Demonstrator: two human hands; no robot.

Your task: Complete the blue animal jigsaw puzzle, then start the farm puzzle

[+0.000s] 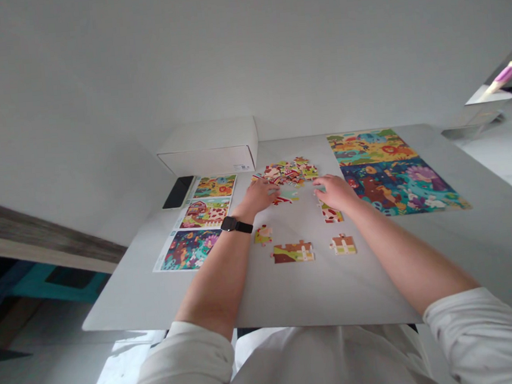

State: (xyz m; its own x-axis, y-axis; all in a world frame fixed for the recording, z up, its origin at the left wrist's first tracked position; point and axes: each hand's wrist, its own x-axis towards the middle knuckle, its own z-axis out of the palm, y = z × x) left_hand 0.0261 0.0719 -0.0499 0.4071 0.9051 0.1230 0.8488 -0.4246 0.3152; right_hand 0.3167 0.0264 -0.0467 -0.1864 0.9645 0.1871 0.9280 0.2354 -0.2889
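My left hand (261, 195), with a black watch (236, 224) on the wrist, lies palm down at the left side of a loose pile of jigsaw pieces (286, 172). Its fingers are stretched out, close to a joined red-and-green puzzle section (287, 196). My right hand (334, 191) hovers at the pile's right side, fingers and thumb apart, just above a red-spotted puzzle section (332, 212). Nearer me lie a small yellow-green piece (263, 234), a joined brown-and-green strip (293, 252) and a brown fence section (343, 244).
A white box (208, 160) stands against the wall at the back left. Beside it are a phone (178, 193) and a reference sheet (161, 261) with three pictures. Two finished puzzles, an orange one (371, 146) and a dark blue one (401, 188), cover the table's (319, 297) right side.
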